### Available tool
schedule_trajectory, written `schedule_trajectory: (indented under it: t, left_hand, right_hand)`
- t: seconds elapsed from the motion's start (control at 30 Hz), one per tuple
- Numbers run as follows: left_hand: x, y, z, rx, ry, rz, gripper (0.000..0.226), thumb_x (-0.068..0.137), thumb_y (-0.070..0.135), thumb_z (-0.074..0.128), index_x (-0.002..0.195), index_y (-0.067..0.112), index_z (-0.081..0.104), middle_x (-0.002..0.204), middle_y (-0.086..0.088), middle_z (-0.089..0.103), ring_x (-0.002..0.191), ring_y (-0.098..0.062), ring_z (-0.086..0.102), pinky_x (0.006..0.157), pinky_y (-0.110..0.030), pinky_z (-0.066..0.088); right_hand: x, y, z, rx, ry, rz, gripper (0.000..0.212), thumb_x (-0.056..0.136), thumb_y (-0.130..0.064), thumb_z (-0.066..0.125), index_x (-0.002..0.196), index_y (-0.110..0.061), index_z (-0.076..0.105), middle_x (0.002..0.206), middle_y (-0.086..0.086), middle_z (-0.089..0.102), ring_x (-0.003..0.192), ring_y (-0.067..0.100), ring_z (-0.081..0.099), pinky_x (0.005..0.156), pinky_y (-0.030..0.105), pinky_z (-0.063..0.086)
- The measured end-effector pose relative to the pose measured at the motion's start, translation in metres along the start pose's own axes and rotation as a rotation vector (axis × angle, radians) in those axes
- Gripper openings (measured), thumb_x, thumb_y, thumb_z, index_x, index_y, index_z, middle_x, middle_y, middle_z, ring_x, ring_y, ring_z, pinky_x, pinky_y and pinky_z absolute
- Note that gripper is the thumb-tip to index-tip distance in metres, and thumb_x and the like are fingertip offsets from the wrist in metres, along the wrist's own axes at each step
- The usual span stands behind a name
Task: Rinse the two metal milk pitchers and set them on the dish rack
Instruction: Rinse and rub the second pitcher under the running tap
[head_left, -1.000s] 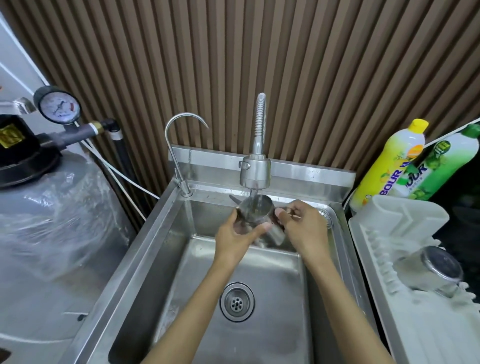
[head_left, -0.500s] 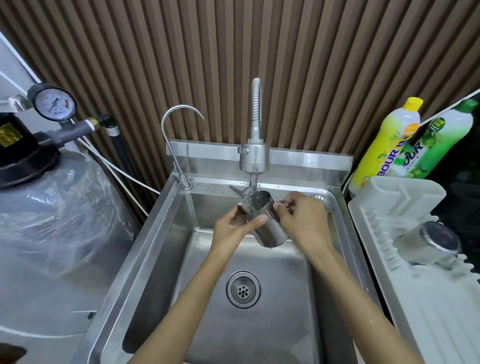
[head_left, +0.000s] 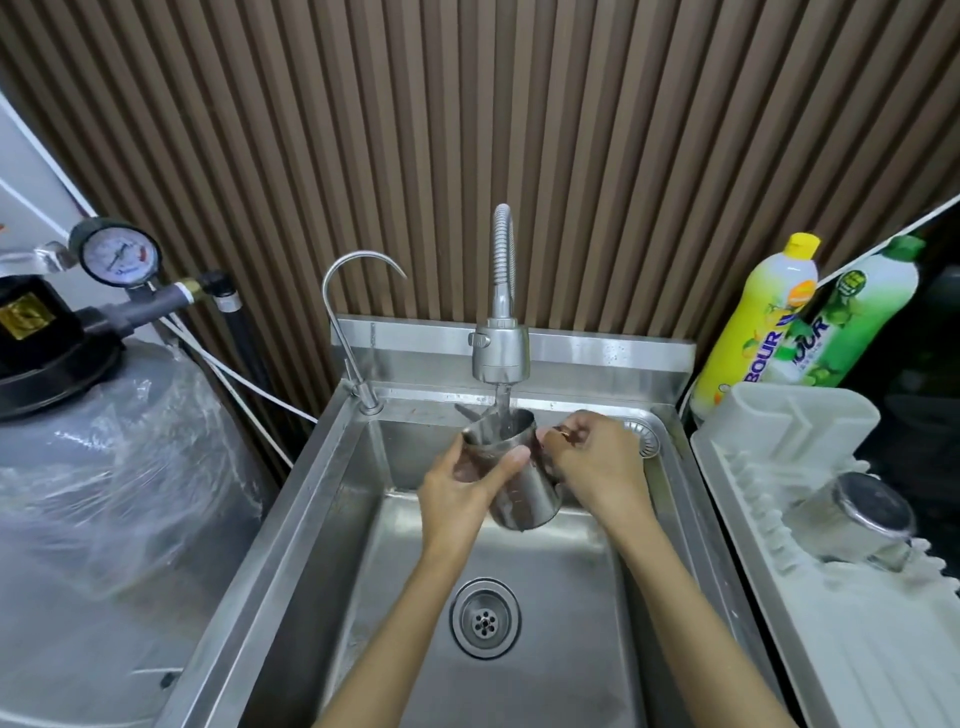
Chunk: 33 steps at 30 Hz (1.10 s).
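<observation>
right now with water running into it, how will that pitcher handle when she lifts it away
The pitcher is bare wet steel, so probably slippery; the left hand wraps its body and the right hand is at its handle side. It looks rigid. Tilted under the tap's stream, it likely holds some water and may feel heavier and slosh.

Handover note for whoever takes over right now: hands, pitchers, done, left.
Left hand: wrapped around the body of the pitcher in hand, thumb across its front.
Right hand: gripping the same pitcher from its right side, where the handle would be; the handle itself is hidden.
That pitcher is tilted under the tap over the sink, water running into its mouth.
Second pitcher lies on the dish rack, right of the sink.
Done: one pitcher racked.
Left: finish rinsing, empty it, set it on the rack, likely shut off the water.
</observation>
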<state>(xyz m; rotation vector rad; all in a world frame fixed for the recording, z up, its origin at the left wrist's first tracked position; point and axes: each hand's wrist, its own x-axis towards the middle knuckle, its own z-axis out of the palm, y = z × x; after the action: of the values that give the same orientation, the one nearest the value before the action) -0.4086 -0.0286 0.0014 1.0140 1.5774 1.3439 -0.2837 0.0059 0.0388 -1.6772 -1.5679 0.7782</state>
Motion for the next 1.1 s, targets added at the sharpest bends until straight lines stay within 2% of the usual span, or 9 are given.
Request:
schedule_trajectory:
  t: [0.17,0.27,0.4,0.5,0.57,0.7,0.83,0.93,1.1]
  left_hand:
    - [0.016,0.008,-0.002,-0.035,-0.057,0.153,0.071,0.058,0.01,0.084,0.103,0.051,0.048,0.103,0.024,0.059,0.102,0.005,0.055,0.083,-0.002,0.039]
    - [0.015,0.015,-0.013,0.234,0.047,0.25,0.08,0.057,0.017,0.086,0.119,0.046,0.044,0.105,0.01,0.045,0.102,-0.005,0.041,0.081,0.001,0.032]
    - [0.005,0.001,-0.015,0.413,0.133,0.091,0.089,0.044,0.067,0.073,0.123,0.029,0.058,0.097,-0.001,0.052,0.1,-0.017,0.051,0.093,-0.034,0.044]
    - [0.004,-0.007,-0.004,0.172,-0.004,0.007,0.056,0.043,0.068,0.069,0.089,0.036,0.067,0.093,-0.002,0.068,0.093,-0.017,0.066,0.082,-0.023,0.049]
    - [0.01,-0.008,0.004,0.064,-0.093,-0.005,0.047,0.054,0.049,0.081,0.096,0.034,0.066,0.098,0.003,0.073,0.097,-0.011,0.067,0.084,-0.018,0.048]
    - [0.025,0.003,0.004,-0.043,-0.086,0.178,0.067,0.057,0.014,0.084,0.115,0.031,0.055,0.116,0.005,0.066,0.112,-0.01,0.06,0.099,-0.022,0.044]
    - [0.02,0.019,-0.008,0.19,0.02,0.309,0.083,0.05,0.028,0.085,0.122,0.041,0.046,0.107,0.009,0.047,0.102,-0.004,0.05,0.09,-0.006,0.038]
    - [0.009,0.016,-0.006,0.328,0.139,0.197,0.1,0.041,0.057,0.08,0.131,0.023,0.051,0.094,0.002,0.044,0.098,-0.014,0.051,0.091,-0.025,0.042]
    - [0.013,0.003,0.013,0.015,-0.069,-0.005,0.048,0.058,0.037,0.083,0.101,0.034,0.065,0.102,-0.002,0.071,0.098,-0.017,0.066,0.086,-0.024,0.049]
  right_hand:
    - [-0.005,0.002,0.019,0.487,-0.025,0.009,0.028,0.085,-0.005,0.056,0.063,-0.02,0.047,0.099,-0.005,0.066,0.091,0.014,0.06,0.081,0.022,0.047]
    - [-0.006,0.02,0.035,0.865,-0.281,0.208,0.023,0.088,-0.003,0.054,0.066,-0.01,0.051,0.095,0.007,0.066,0.095,0.024,0.063,0.093,0.04,0.051]
    - [-0.005,0.025,0.019,0.595,-0.316,0.229,0.018,0.085,-0.018,0.062,0.069,-0.01,0.059,0.073,0.014,0.068,0.066,0.022,0.068,0.06,0.03,0.057]
    - [0.006,0.015,-0.003,0.17,-0.172,0.095,0.023,0.078,-0.027,0.067,0.065,-0.01,0.06,0.07,0.015,0.071,0.067,0.029,0.068,0.065,0.039,0.056]
    - [0.007,0.006,-0.009,-0.056,-0.057,-0.029,0.017,0.079,-0.026,0.065,0.066,-0.016,0.059,0.077,0.008,0.072,0.073,0.026,0.065,0.073,0.034,0.05]
    - [0.002,0.005,0.013,0.376,-0.048,-0.068,0.01,0.084,-0.006,0.057,0.078,-0.014,0.059,0.106,-0.003,0.067,0.088,0.003,0.061,0.079,0.013,0.043]
    - [-0.008,0.018,0.029,0.947,-0.282,0.188,0.021,0.089,-0.004,0.051,0.068,-0.009,0.051,0.088,0.007,0.064,0.086,0.019,0.064,0.081,0.026,0.053]
    - [-0.009,0.022,0.017,0.745,-0.239,0.249,0.015,0.086,-0.014,0.059,0.071,-0.011,0.059,0.074,0.013,0.067,0.07,0.022,0.068,0.064,0.03,0.057]
    - [0.005,0.017,0.001,0.19,0.068,0.03,0.017,0.074,-0.03,0.065,0.062,-0.02,0.059,0.077,0.005,0.072,0.077,0.028,0.067,0.076,0.042,0.054]
